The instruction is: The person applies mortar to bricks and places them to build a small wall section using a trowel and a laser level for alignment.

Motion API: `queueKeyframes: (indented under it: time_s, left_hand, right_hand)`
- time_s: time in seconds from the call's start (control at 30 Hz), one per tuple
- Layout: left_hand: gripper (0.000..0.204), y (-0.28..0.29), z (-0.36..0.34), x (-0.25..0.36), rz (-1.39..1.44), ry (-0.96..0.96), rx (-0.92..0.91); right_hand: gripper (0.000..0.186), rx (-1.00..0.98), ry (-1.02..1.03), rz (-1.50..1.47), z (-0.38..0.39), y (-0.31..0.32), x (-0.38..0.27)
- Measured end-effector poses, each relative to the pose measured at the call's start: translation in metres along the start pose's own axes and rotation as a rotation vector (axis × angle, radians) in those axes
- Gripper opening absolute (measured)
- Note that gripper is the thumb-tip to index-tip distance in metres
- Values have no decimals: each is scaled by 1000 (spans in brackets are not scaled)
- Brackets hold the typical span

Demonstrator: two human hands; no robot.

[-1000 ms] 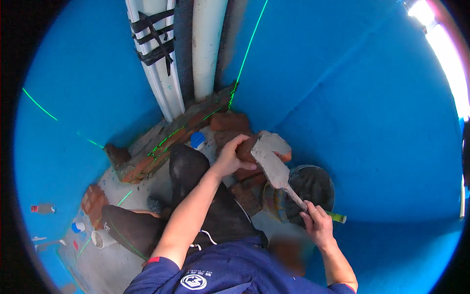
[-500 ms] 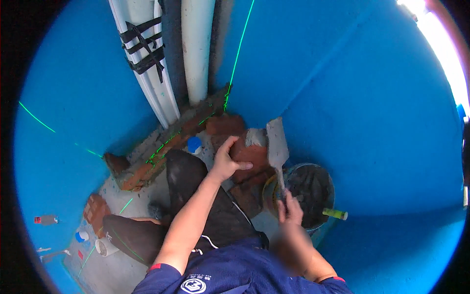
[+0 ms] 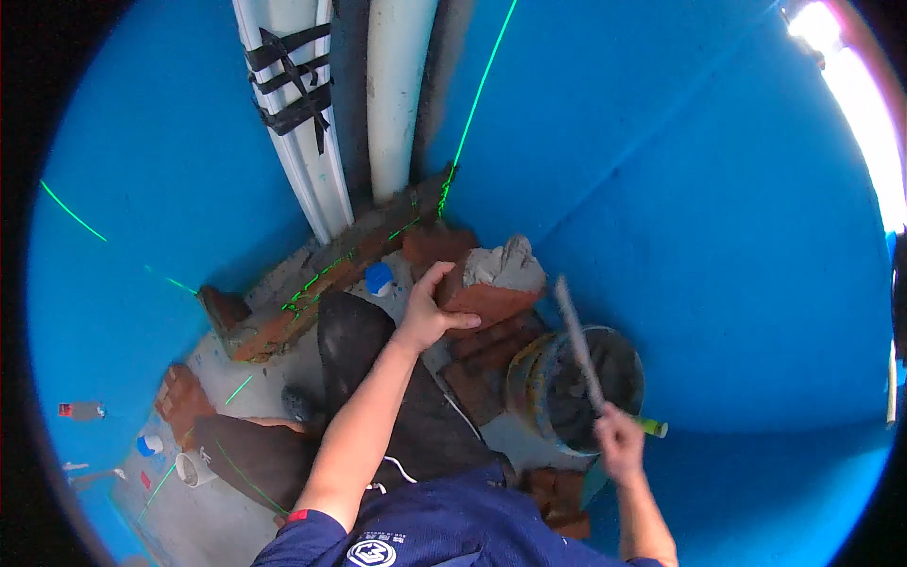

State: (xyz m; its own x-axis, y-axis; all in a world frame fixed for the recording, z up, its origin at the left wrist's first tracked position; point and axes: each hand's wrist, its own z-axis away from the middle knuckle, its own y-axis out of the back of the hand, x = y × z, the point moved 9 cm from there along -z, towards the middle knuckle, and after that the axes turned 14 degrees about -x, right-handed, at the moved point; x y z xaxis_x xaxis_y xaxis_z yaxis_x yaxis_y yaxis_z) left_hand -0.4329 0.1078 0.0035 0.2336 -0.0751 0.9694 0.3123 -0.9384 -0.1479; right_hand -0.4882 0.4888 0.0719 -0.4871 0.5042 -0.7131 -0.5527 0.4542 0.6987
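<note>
My left hand (image 3: 430,312) grips a red brick (image 3: 487,302) by its left end, thumb on the near side and fingers behind. Grey mortar (image 3: 505,265) lies in a thick lump over the brick's upper face. To the right, my right hand (image 3: 620,440) is closed round the handle of a trowel (image 3: 580,345), whose blade appears edge-on and points up and away, apart from the brick. Under the trowel stands a bucket (image 3: 529,392) with grey mortar inside.
A low brick course (image 3: 274,331) with green laser lines runs below taped white pipes (image 3: 293,113). Loose bricks (image 3: 477,392) lie beneath the held one, with more bricks (image 3: 557,496) near my body. A blue-capped object (image 3: 379,278) stands by my knee. Blue walls (image 3: 680,236) enclose the corner.
The trowel has come away from the brick, moving right and turning edge-on over the bucket. The brick has tilted and now carries a larger lump of mortar.
</note>
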Motion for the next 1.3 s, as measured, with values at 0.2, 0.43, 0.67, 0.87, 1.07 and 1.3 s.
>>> queueKeyframes:
  time_s: [0.2, 0.43, 0.67, 0.87, 1.07, 1.3]
  left_hand:
    - [70, -13, 6, 1, -60, -16, -205]
    - [70, -26, 11, 4, 14, 25, -372]
    - [72, 1, 18, 18, 207, 61, -115]
    - [72, 70, -34, 61, 80, 160, 240]
    - [66, 136, -135, 79, -640, 297, 146]
    - [63, 185, -202, -14, -1225, 317, 15]
  right_hand:
    - [41, -284, -216, -232, -54, 57, -37]
    - [31, -470, -157, 12, -73, 47, -50]
    - [35, -368, -415, -46, -32, 12, 38]
    - [19, -82, -461, -412, 35, -47, 55]
    - [30, -221, -428, -511, 51, -84, 90]
    - [43, -260, -848, -608, 54, -104, 74]
